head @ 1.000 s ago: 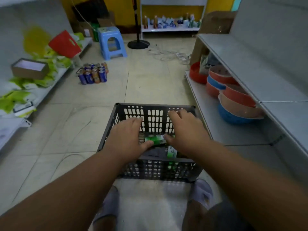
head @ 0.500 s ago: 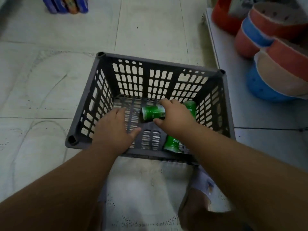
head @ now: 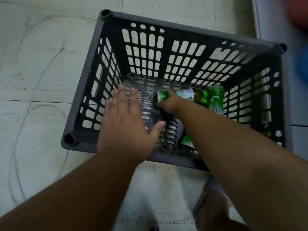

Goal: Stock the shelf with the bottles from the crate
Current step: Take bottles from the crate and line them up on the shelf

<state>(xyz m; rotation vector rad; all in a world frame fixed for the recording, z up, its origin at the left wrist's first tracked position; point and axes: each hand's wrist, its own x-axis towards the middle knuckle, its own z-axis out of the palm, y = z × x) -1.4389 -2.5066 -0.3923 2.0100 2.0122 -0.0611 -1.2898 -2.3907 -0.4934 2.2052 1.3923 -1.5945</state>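
My right hand (head: 167, 105) down in crate (head: 106, 45), fingers curled round lying bottle (head: 183, 95). Bottle long axis runs left-right across crate floor, cap pointing right; I grip left (base) end. Second bottle (head: 215, 99) just beside, by right wall; third (head: 187, 140) partly hidden under my forearm. Left hand (head: 124, 120) flat, fingers spread, holding nothing, above near-left side. Crate on pale tiled floor (head: 41, 64). Shelf edge far right (blurred). Next, I judge: lift straight up, walls tall.

dark grey lattice crate (head: 106, 52); green-labelled bottles (head: 185, 95); pale speckled floor tiles (head: 41, 67).
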